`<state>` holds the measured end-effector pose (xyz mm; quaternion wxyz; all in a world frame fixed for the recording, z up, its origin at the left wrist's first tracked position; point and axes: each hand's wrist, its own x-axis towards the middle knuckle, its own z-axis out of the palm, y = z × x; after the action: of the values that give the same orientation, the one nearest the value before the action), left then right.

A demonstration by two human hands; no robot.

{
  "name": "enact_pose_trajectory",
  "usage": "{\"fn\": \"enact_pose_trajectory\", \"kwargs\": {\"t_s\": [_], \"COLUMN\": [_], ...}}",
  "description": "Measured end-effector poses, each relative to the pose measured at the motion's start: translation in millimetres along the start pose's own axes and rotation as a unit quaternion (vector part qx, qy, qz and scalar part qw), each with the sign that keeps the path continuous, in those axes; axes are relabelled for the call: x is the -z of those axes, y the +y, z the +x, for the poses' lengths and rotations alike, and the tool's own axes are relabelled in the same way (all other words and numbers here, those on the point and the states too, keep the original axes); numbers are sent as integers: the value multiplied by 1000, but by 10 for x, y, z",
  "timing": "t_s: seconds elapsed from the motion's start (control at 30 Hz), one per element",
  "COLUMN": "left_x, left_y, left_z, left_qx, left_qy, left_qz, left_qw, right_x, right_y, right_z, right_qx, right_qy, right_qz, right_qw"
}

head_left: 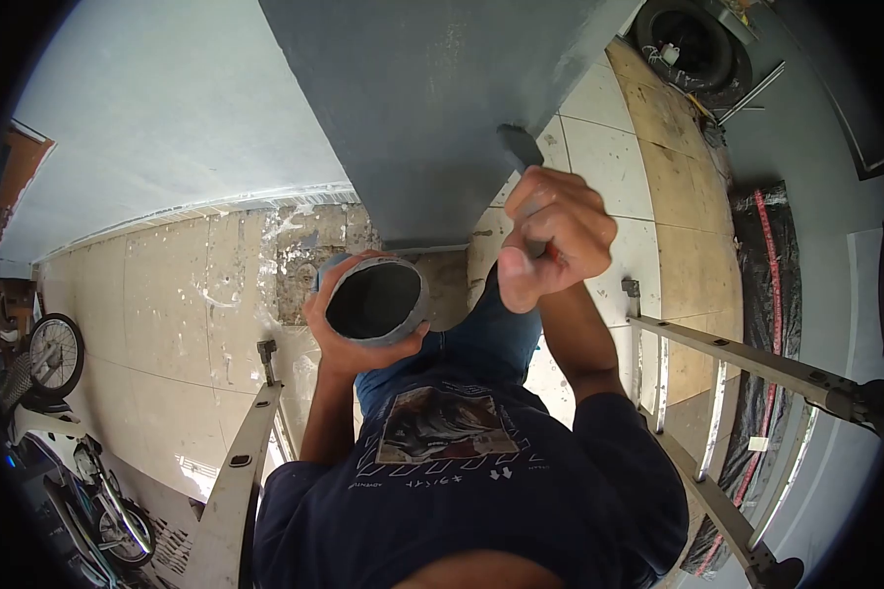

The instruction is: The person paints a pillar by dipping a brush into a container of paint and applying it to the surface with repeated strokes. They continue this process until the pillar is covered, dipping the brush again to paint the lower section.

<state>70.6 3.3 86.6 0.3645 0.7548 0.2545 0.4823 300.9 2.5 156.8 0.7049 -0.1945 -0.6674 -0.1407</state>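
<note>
A round bowl (375, 299) with dark grey contents and a paint-smeared rim rests in my left hand (349, 346), whose fingers wrap round its side. My right hand (560, 236) is closed round the handle of a paintbrush (521, 145). The brush's dark bristles are at the lower right part of a dark grey painted column (413, 108), close to its edge; whether they touch it I cannot tell. The hands are apart, the right one higher and to the right of the bowl.
Metal ladder rails stand on the left (234, 471) and right (746, 358). A motorcycle (79, 442) is at the lower left, tyres (688, 49) at the upper right. Black plastic sheeting (756, 265) lies along the right wall. The tiled floor (157, 294) has paint spots.
</note>
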Motion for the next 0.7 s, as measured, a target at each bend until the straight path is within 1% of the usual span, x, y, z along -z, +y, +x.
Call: {"fn": "enact_pose_trajectory", "kwargs": {"t_s": [0.03, 0.07, 0.1, 0.13, 0.17, 0.23, 0.27, 0.3, 0.33, 0.4, 0.43, 0.47, 0.5, 0.57, 0.67, 0.7], "left_x": [1, -7, -22, -34, -44, -50, -49, -101, -133, -51, -46, -40, -27, 31, 67, 78], "left_y": [5, 7, 9, 5, -1, 6, 24, -2, -52, 26, 21, 17, 32, 42, 27, 30], "left_z": [-15, -25, -32, -38, -51, -117, -171, -133, -15, -122, -184, -159, -158, -175, -207, -222], "left_qx": [0, 0, 0, -1, 3, 10, 31, 41, 24, 12, 46, 40, 31, 20, 24, 34], "left_qy": [-3, -7, -9, -11, -8, -2, 11, 30, 37, 4, 9, 14, 12, 9, 0, 6], "left_qz": [-1, 1, 2, 0, -18, -34, -61, -93, -94, -30, -40, -36, -28, -15, -25, -23], "left_qw": [1000, 1000, 1000, 1000, 1000, 999, 998, 994, 995, 999, 998, 998, 999, 1000, 999, 999], "right_x": [44, 106, 198, 217, 261, 542, 540, 546, 535, 482, 436, 377, 268, 201, 136, 91], "right_y": [60, 79, -6, -58, -155, -94, -63, 0, 76, 43, 43, 80, 39, -75, -16, -34], "right_z": [159, 389, 594, 789, 1035, 1455, 1449, 1489, 1549, 1430, 1364, 1319, 1117, 792, 152, -39], "right_qx": [29, 44, -52, -65, -93, -82, -83, -35, 20, 79, 113, 156, 148, 66, 32, 0], "right_qy": [12, -4, -27, -24, -65, -166, -166, -170, -170, -152, -145, -136, -65, -50, -26, -20], "right_qz": [10, 2, 59, 47, 37, 202, 203, 168, 132, 60, 25, -8, -39, -17, 29, 19], "right_qw": [999, 999, 997, 996, 993, 962, 961, 970, 976, 983, 983, 978, 986, 996, 999, 1000]}}
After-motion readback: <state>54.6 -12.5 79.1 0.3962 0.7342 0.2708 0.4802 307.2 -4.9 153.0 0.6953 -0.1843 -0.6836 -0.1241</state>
